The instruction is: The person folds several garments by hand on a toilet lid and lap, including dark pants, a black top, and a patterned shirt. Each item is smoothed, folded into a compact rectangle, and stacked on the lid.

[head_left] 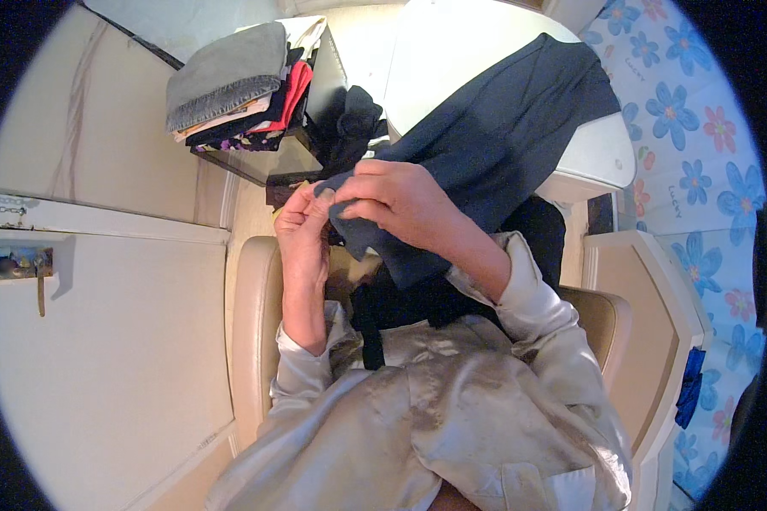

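A dark navy garment [503,128] drapes from a white table top [596,157] down toward my lap. My right hand [392,200] pinches a bunched edge of this cloth at chest height. My left hand [302,234] holds the same edge just to the left, fingertips touching those of the right hand. Both forearms wear shiny cream satin sleeves [528,315]. A dark strip of the cloth [368,328] hangs down between my arms.
A pile of folded clothes [234,85], grey denim on top, sits on a dark glass stand at the back left. A beige chair [251,341] is under me. A cream door with a latch [25,264] stands left. Blue-flowered fabric [699,153] covers the right side.
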Demonstrator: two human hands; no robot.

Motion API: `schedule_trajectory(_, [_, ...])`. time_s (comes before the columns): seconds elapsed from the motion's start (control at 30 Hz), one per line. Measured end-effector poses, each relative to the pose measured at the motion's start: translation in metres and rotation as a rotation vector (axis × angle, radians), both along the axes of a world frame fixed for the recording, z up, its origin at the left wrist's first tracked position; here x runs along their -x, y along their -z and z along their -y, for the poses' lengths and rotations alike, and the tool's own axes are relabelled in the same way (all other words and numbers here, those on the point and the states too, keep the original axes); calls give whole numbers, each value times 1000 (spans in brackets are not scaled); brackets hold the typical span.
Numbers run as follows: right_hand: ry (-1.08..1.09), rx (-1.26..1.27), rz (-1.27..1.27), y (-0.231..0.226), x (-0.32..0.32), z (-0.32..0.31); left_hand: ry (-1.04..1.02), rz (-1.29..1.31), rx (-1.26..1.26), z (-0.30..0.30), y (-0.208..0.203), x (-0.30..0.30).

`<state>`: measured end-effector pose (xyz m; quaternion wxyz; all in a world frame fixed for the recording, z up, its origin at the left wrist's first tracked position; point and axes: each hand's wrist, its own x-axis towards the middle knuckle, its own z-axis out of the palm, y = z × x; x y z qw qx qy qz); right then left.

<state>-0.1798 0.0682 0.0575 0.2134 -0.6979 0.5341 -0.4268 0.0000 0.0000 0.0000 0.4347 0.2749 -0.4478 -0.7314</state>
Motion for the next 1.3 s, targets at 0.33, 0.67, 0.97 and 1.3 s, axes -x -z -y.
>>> schedule_trajectory(0.33, [203,90,-96,-4,-4,18,28,-116,-68,-8,-18,6])
schedule_trajectory(0.67, [-13,-89,-385,-8,54,22,-121,-52,53,19,-18,0])
schedule_trajectory(0.97, [176,-321,-860,11,226,30,-186,-95,109,27,-29,-4])
schedule_trajectory(1.3, [494,-329,-1205,47,388,50,-305,5,80,35,-30,-1])
